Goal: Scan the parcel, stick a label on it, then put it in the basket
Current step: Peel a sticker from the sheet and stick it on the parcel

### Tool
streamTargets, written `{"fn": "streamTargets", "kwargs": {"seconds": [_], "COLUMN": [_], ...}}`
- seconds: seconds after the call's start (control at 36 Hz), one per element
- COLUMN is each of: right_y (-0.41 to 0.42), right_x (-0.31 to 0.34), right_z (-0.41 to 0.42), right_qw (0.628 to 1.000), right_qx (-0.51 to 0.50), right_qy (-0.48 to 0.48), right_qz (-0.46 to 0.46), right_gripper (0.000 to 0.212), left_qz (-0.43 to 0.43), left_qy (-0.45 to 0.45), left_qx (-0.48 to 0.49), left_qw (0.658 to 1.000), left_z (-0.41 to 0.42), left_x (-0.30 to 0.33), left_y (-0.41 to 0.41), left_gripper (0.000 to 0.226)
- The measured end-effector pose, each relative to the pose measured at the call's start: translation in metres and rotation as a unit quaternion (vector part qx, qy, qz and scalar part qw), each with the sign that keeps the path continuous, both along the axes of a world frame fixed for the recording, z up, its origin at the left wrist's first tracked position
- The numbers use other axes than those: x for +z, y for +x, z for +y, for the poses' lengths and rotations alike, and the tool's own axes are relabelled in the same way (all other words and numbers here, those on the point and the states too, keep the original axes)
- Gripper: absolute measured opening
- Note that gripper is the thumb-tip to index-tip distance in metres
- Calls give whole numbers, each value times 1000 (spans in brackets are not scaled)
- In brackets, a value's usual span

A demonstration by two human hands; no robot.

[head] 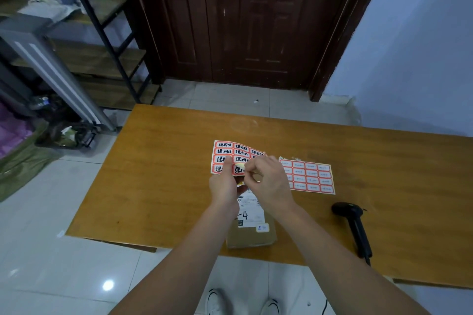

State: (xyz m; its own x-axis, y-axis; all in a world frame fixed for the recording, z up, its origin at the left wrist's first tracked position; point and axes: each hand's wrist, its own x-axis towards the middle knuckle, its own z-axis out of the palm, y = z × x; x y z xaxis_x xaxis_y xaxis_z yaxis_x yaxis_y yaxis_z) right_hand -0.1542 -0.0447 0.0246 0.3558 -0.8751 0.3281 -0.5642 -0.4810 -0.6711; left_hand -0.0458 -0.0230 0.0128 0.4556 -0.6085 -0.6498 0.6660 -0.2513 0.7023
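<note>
A brown cardboard parcel (252, 234) with a white shipping slip lies at the near edge of the wooden table (158, 181). Above it I hold up a sheet of red-bordered labels (231, 152) with black writing. My left hand (225, 184) grips the sheet's lower edge. My right hand (268, 181) pinches one label at the sheet's lower right, and that label looks partly lifted. A black handheld scanner (354, 225) lies on the table to the right of the parcel. No basket is in view.
A second label sheet (311, 178) lies flat on the table right of my hands. A metal shelf rack (102, 41) and bags stand at the left, a dark door (243, 20) behind. My shoes (217, 302) show below the table edge.
</note>
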Motion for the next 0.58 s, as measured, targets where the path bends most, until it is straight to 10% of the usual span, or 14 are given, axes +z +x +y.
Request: {"fn": "streamTargets", "kwargs": {"seconds": [0.58], "right_y": [0], "right_x": [12], "right_z": [-15], "right_qw": [943], "right_qx": [-59], "right_qy": [281], "right_qz": [-167], "right_gripper": [6], "left_qz": [63], "left_qy": [22], "left_qx": [46], "left_qw": [997], "left_z": [-8], "left_x": [5], "left_y": [12], "left_gripper": [28]}}
